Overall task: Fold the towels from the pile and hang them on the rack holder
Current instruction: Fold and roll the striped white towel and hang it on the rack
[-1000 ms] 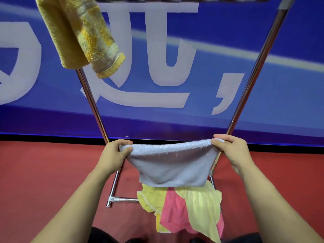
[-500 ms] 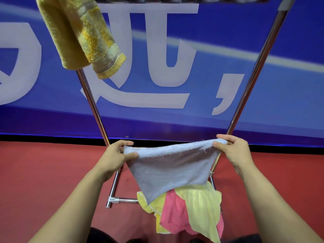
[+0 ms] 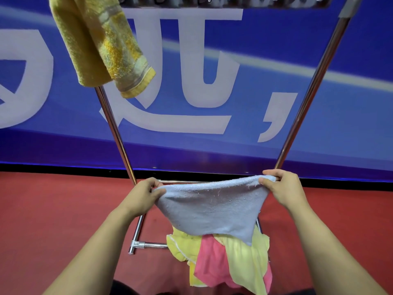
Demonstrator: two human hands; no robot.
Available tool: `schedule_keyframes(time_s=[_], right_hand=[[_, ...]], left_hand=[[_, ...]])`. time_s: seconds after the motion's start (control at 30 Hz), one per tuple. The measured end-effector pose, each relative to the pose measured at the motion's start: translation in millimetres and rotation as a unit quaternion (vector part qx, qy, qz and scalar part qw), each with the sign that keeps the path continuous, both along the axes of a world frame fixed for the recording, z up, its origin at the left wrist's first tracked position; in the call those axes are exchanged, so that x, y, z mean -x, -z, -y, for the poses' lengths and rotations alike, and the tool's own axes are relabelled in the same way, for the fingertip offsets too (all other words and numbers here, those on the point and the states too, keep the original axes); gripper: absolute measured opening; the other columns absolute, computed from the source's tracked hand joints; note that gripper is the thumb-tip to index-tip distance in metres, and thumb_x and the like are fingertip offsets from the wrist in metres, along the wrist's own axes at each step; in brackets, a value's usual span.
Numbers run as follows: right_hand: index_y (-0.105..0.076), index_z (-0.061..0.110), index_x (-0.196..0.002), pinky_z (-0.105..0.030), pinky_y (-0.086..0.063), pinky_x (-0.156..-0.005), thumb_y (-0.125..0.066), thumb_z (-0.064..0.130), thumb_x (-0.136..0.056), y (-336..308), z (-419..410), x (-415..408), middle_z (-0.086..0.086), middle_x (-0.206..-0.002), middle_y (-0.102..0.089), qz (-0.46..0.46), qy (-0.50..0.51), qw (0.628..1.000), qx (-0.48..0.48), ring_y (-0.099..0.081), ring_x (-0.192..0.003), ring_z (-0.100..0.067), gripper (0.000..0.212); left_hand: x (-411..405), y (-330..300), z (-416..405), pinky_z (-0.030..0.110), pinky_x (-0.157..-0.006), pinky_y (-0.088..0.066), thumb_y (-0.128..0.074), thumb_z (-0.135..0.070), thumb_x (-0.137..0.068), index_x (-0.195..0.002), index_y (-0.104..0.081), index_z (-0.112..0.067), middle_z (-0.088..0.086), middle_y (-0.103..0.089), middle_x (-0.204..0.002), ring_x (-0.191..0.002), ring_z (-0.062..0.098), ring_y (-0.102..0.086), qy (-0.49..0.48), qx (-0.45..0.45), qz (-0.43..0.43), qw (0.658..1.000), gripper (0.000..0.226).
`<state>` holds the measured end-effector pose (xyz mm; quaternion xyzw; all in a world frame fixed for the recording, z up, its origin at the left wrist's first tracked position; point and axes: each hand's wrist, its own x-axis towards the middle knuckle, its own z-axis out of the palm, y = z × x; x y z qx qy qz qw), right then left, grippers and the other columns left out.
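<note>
A pale blue towel [image 3: 210,209] hangs stretched between my hands, low in front of the rack. My left hand [image 3: 141,194] pinches its left top corner and my right hand [image 3: 282,188] pinches its right top corner. Its lower edge sags to a point at the lower right. Below it on the floor lies the pile [image 3: 229,258] of yellow and pink towels. A yellow towel [image 3: 100,43] hangs over the rack's top bar [image 3: 212,2] at the upper left.
The rack's two shiny metal legs [image 3: 114,133] [image 3: 308,90] slant down from the top bar to a base frame [image 3: 146,244] on the red floor [image 3: 53,220]. A blue banner [image 3: 350,124] with large white characters stands close behind.
The towel's hanging lower edge has swung from the lower left to the lower right. Both hands have stayed at the same height, still holding the top corners.
</note>
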<state>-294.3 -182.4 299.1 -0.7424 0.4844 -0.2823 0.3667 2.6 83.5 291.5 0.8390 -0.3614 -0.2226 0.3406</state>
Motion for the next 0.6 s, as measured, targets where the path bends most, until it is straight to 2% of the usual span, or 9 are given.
schedule_keyframes(time_s=[0.1, 0.17, 0.23, 0.3, 0.37, 0.4, 0.5, 0.6], right_hand=[[-0.078, 0.015, -0.110, -0.028, -0.047, -0.085, -0.082, 0.018, -0.083, 0.9, 0.8, -0.6, 0.001, -0.099, -0.071, -0.009, -0.001, 1.000, 0.002, -0.067, -0.099, -0.019, 0.027], [-0.079, 0.016, -0.107, -0.028, -0.046, -0.084, -0.081, 0.018, -0.083, 1.0, 0.4, -0.5, 0.002, -0.097, -0.071, -0.018, -0.008, 1.000, 0.003, -0.067, -0.097, -0.019, 0.024], [-0.079, 0.017, -0.103, -0.027, -0.046, -0.083, -0.080, 0.017, -0.084, 1.1, -1.0, -0.3, 0.003, -0.094, -0.072, -0.030, -0.023, 0.999, 0.006, -0.068, -0.096, -0.018, 0.018], [-0.080, 0.019, -0.097, -0.027, -0.045, -0.081, -0.079, 0.017, -0.086, 0.4, -1.6, 0.3, 0.005, -0.091, -0.073, -0.042, -0.038, 0.998, 0.005, -0.068, -0.095, -0.017, 0.011], [-0.080, 0.020, -0.092, -0.029, -0.047, -0.082, -0.078, 0.019, -0.087, 0.8, -0.3, 1.8, 0.006, -0.090, -0.075, -0.059, -0.050, 0.997, -0.005, -0.069, -0.095, -0.016, 0.005], [-0.080, 0.021, -0.089, -0.031, -0.050, -0.084, -0.077, 0.021, -0.087, 1.0, 0.0, 2.5, 0.006, -0.091, -0.076, -0.072, -0.060, 0.996, -0.012, -0.070, -0.096, -0.016, 0.004], [-0.079, 0.025, -0.083, -0.039, -0.058, -0.086, -0.081, 0.021, -0.082, 0.8, -1.4, 4.2, 0.003, -0.087, -0.079, -0.115, -0.106, 0.987, -0.044, -0.074, -0.090, -0.020, 0.004], [-0.077, 0.020, -0.084, -0.042, -0.059, -0.076, -0.089, 0.018, -0.071, -3.2, -7.6, 4.0, -0.005, -0.079, -0.079, -0.153, -0.151, 0.974, -0.076, -0.075, -0.079, -0.028, 0.017]], left_hand=[[-3.5, -4.5, -3.9, 0.033, -0.066, -0.049, -0.074, -0.027, -0.090, -0.092, -0.071, -0.023, 0.006, -0.064, -0.068, -0.061, 0.019, -0.056, -0.043, 0.085, -0.052, 0.994, 0.005], [-2.6, -8.7, -5.3, 0.032, -0.072, -0.052, -0.076, -0.023, -0.090, -0.093, -0.076, -0.024, 0.001, -0.070, -0.077, -0.064, 0.008, -0.060, -0.058, 0.113, -0.051, 0.991, 0.003], [-1.3, -10.2, -5.0, 0.026, -0.076, -0.050, -0.076, -0.015, -0.091, -0.092, -0.077, -0.021, -0.007, -0.074, -0.082, -0.064, -0.009, -0.060, -0.073, 0.128, -0.033, 0.989, 0.007], [-1.6, -12.0, -4.6, 0.015, -0.073, -0.047, -0.078, -0.013, -0.089, -0.094, -0.077, -0.020, -0.015, -0.072, -0.076, -0.062, -0.012, -0.060, -0.080, 0.137, -0.017, 0.987, 0.010], [-0.9, -15.8, -6.5, 0.006, -0.067, -0.045, -0.082, -0.013, -0.085, -0.097, -0.076, -0.021, -0.017, -0.071, -0.077, -0.064, -0.012, -0.061, -0.064, 0.119, 0.000, 0.991, 0.016], [-1.7, -15.3, -7.4, 0.007, -0.069, -0.047, -0.084, -0.014, -0.084, -0.100, -0.076, -0.022, -0.014, -0.073, -0.084, -0.070, -0.010, -0.063, -0.053, 0.101, 0.013, 0.993, 0.020], [-3.5, -14.8, -9.3, 0.025, -0.080, -0.054, -0.086, -0.019, -0.082, -0.104, -0.077, -0.024, -0.008, -0.075, -0.093, -0.088, 0.009, -0.070, -0.042, 0.051, 0.044, 0.997, 0.024], [-3.6, -17.3, -9.8, 0.029, -0.082, -0.054, -0.085, -0.021, -0.083, -0.107, -0.077, -0.023, -0.008, -0.075, -0.094, -0.089, 0.011, -0.070, -0.040, 0.043, 0.056, 0.997, 0.026]])
